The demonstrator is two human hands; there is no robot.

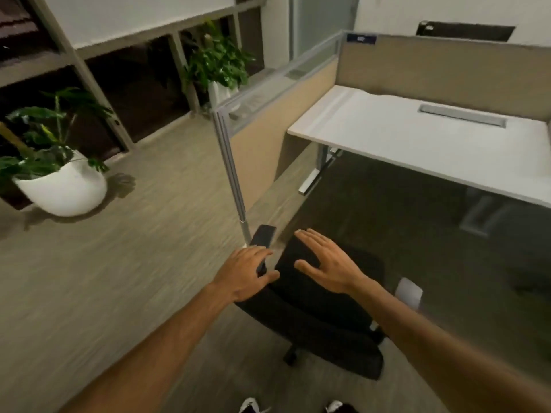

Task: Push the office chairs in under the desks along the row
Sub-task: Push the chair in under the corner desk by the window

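While the hands (286,269) cover it, chair (313,317) back indistinct, blurred

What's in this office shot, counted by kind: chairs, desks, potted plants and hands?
Office chairs: 1, the black office chair
Desks: 1, the white desk
Potted plants: 2, near potted plant, far potted plant
Hands: 2, left hand, right hand
Total: 6

Shoes (298,406) cropped by bottom edge, toes only. Desk (417,138) cut off at right edge. Office chair (313,308) backrest partly hidden behind left hand (246,274) and right hand (325,260). Floor (104,278) smeared by motion blur. Partition label (361,38) too small to read.
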